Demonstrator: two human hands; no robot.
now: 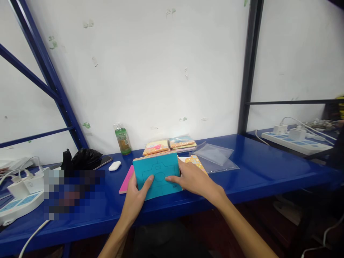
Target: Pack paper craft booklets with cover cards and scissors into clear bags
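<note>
A stack of paper sheets, teal on its front with a camera outline printed on it, is held upright between both hands above the table's near edge. My left hand grips its left side, thumb across the front. On the right side my right hand does the same, its thumb pointing at the drawn lens. The fingers behind the stack are hidden. A pink pad lies partly behind my left hand. Beyond my right hand shows an orange-and-white patterned sheet.
Two piles of wrapped colourful paper packs lie by the wall, near clear plastic sleeves. Left of them are a green-labelled bottle, a white earbud case, a phone, a black bag and a power strip.
</note>
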